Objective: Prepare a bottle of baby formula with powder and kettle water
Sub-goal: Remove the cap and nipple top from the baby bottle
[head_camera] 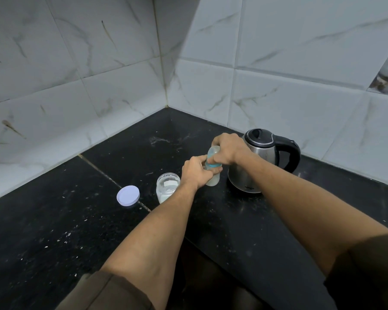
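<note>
Fingers of left hand grip bottle, right hand fingers clasp its cap.

No text, brand or number can be read. A small dark mark is printed low on the steel body of the kettle, which stands just to the right of the right hand, but it is too small to be made out. A white rectangular patch is seen on the jar just left of the left hand; whether it bears writing cannot be told.
</note>
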